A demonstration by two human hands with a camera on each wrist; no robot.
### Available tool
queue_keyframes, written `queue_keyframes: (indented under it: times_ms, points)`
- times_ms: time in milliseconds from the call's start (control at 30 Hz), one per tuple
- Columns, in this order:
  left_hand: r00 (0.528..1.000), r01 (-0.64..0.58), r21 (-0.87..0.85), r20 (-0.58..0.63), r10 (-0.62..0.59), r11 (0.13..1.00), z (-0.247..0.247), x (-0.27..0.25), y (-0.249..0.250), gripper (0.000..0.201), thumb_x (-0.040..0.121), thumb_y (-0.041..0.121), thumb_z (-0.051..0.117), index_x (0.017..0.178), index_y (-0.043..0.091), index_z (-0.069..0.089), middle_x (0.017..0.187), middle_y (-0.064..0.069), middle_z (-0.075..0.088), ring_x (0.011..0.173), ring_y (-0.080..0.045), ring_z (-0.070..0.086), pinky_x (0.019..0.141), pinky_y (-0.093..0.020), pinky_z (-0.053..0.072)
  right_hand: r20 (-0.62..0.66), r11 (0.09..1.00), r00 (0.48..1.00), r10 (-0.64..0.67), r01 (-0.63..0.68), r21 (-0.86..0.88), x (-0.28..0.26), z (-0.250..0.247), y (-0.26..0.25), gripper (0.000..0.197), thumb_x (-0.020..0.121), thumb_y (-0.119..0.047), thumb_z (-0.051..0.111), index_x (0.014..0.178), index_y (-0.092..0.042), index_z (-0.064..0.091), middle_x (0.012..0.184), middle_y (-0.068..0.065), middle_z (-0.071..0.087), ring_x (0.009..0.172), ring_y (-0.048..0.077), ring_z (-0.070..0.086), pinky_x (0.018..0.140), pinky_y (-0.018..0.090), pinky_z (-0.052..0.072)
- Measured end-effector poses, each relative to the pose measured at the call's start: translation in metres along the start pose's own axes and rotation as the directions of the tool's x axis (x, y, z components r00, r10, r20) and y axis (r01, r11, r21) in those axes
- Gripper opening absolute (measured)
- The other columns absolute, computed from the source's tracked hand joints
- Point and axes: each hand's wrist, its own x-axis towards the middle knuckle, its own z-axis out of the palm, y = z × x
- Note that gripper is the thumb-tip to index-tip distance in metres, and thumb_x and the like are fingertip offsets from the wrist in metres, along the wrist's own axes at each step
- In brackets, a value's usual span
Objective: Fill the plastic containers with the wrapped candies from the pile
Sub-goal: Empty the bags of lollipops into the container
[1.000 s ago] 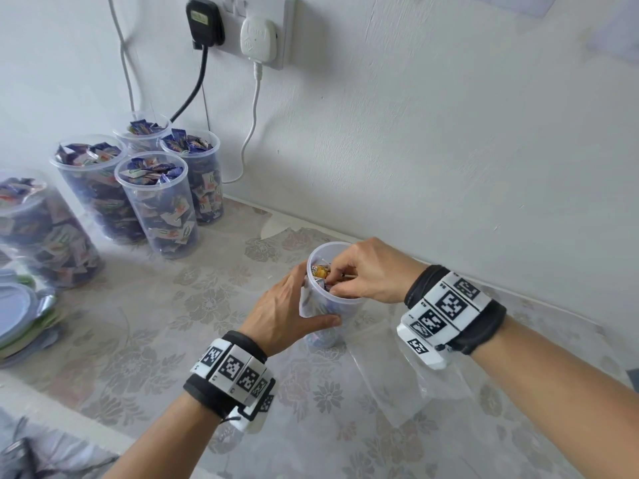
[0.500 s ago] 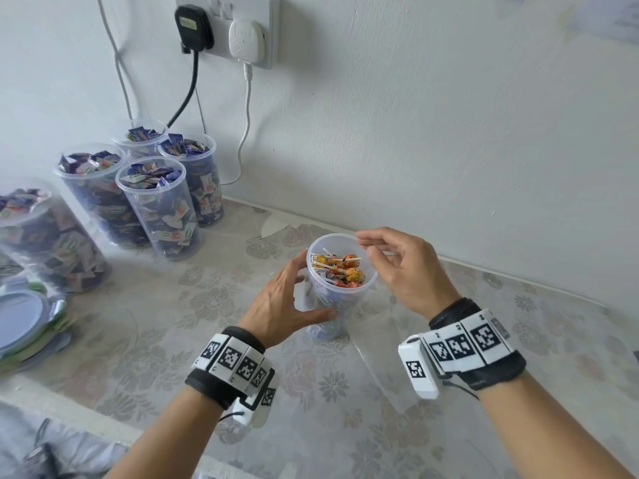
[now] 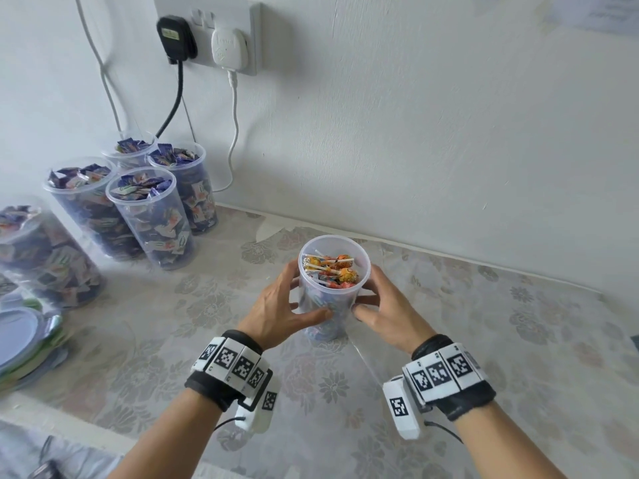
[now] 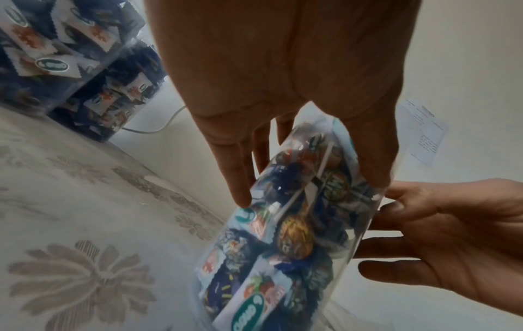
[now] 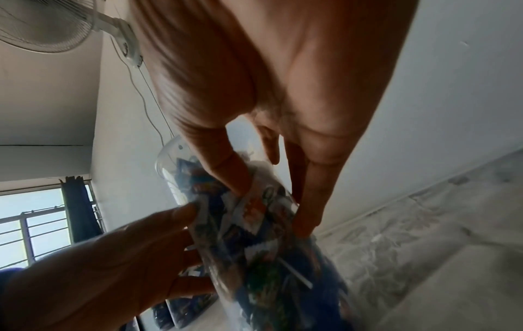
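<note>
A clear plastic container (image 3: 333, 299) stands on the floral tablecloth near the wall, packed with blue and white wrapped candies. Orange lollipops (image 3: 330, 267) lie on top, just under the rim. My left hand (image 3: 294, 302) grips its left side, thumb in front and fingers behind. My right hand (image 3: 364, 297) holds the right side the same way. In the left wrist view the container (image 4: 283, 246) sits between my left fingers and the right hand (image 4: 452, 246). The right wrist view shows my right thumb and fingers on either side of the container (image 5: 268, 246). No loose pile of candies is in view.
Several filled containers (image 3: 152, 216) stand at the back left, with a bigger one (image 3: 38, 250) in front of them. A stack of lids (image 3: 20, 340) lies at the left edge. Wall socket plugs (image 3: 207, 36) and cables hang above. The wall is close behind.
My right hand has left the container's mouth, where it was over the lollipops, and come down to hold its right side. The left hand has kept its grip.
</note>
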Motion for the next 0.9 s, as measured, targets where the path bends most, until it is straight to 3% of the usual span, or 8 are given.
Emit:
queue_keyframes:
  times_ms: [67, 167, 300, 367, 433, 700, 800, 900]
  points:
    - [1.000, 0.018, -0.016, -0.008, -0.018, 1.000, 0.003, -0.002, -0.002, 0.085, 0.073, 0.045, 0.081, 0.141, 0.038, 0.030, 0.136, 0.012, 0.049, 0.125, -0.009, 0.049, 0.088, -0.019, 0.052, -0.024, 1.000, 1.000, 0.008, -0.008, 0.008, -0.001, 0.005, 0.004, 0.064, 0.084, -0.022, 0.066, 0.138, -0.038, 0.037, 0.132, -0.006, 0.057, 0.114, 0.008, 0.061, 0.098, 0.041, 0.052]
    - [0.993, 0.111, 0.143, -0.042, -0.106, 0.983, 0.012, -0.011, -0.009, 0.079, 0.076, 0.049, 0.078, 0.139, 0.025, 0.037, 0.133, 0.006, 0.052, 0.116, -0.011, 0.055, 0.088, -0.030, 0.055, -0.042, 0.998, 0.998, 0.047, -0.049, -0.041, -0.006, 0.007, 0.011, 0.055, 0.088, -0.024, 0.064, 0.138, -0.031, 0.042, 0.131, -0.003, 0.059, 0.111, 0.009, 0.062, 0.098, 0.037, 0.051]
    - [0.931, 0.363, 0.385, -0.183, -0.315, 0.848, 0.028, -0.028, -0.013, 0.045, 0.082, 0.059, 0.067, 0.097, 0.018, 0.053, 0.091, 0.003, 0.061, 0.076, -0.013, 0.057, 0.069, -0.031, 0.053, -0.109, 0.976, 0.990, 0.092, -0.111, -0.189, -0.022, -0.007, 0.025, 0.046, 0.094, -0.019, 0.059, 0.138, -0.024, 0.049, 0.126, -0.002, 0.060, 0.104, 0.009, 0.062, 0.083, 0.009, 0.045]
    - [0.926, 0.365, 0.435, -0.079, -0.369, 0.823, 0.039, -0.035, -0.014, 0.039, 0.086, 0.058, 0.062, 0.082, 0.019, 0.057, 0.078, 0.004, 0.064, 0.070, -0.013, 0.059, 0.066, -0.032, 0.052, -0.167, 0.967, 0.981, 0.101, -0.136, -0.214, -0.030, -0.022, 0.034, 0.041, 0.093, -0.016, 0.058, 0.133, -0.022, 0.054, 0.120, -0.002, 0.062, 0.098, 0.009, 0.062, 0.077, 0.004, 0.042]
    - [0.920, 0.330, 0.434, 0.051, -0.389, 0.838, 0.054, -0.041, -0.014, 0.036, 0.088, 0.056, 0.061, 0.076, 0.022, 0.060, 0.073, 0.006, 0.068, 0.070, -0.012, 0.063, 0.067, -0.030, 0.054, -0.219, 0.948, 0.970, 0.109, -0.167, -0.271, -0.035, -0.039, 0.042, 0.037, 0.093, -0.015, 0.058, 0.129, -0.021, 0.058, 0.117, -0.001, 0.063, 0.095, 0.011, 0.062, 0.080, 0.009, 0.043]
    - [0.898, 0.368, 0.237, 0.162, -0.410, 0.899, 0.106, -0.028, 0.003, 0.031, 0.091, 0.039, 0.066, 0.112, 0.019, 0.055, 0.079, 0.005, 0.073, 0.059, -0.008, 0.064, 0.055, -0.022, 0.053, -0.264, 0.711, 0.927, 0.267, -0.374, -0.595, -0.037, -0.092, 0.069, 0.047, 0.092, -0.033, 0.058, 0.134, -0.011, 0.051, 0.123, 0.011, 0.060, 0.111, 0.028, 0.058, 0.089, 0.032, 0.045]
    - [0.900, 0.384, 0.195, 0.137, -0.413, 0.902, 0.120, -0.020, 0.012, 0.039, 0.090, 0.041, 0.067, 0.120, 0.022, 0.050, 0.088, 0.005, 0.073, 0.070, -0.011, 0.067, 0.068, -0.028, 0.056, -0.239, 0.628, 0.885, 0.399, -0.453, -0.633, -0.037, -0.097, 0.075, 0.057, 0.089, -0.045, 0.060, 0.134, -0.013, 0.048, 0.127, 0.010, 0.059, 0.115, 0.027, 0.056, 0.090, 0.035, 0.045]
    - [0.896, 0.408, 0.188, 0.104, -0.431, 0.893, 0.133, -0.012, 0.018, 0.045, 0.087, 0.046, 0.068, 0.122, 0.025, 0.050, 0.102, 0.002, 0.069, 0.091, -0.021, 0.067, 0.082, -0.039, 0.056, -0.229, 0.643, 0.857, 0.462, -0.501, -0.579, -0.038, -0.095, 0.083, 0.058, 0.086, -0.043, 0.066, 0.131, -0.012, 0.048, 0.123, 0.011, 0.060, 0.111, 0.028, 0.058, 0.090, 0.035, 0.047]
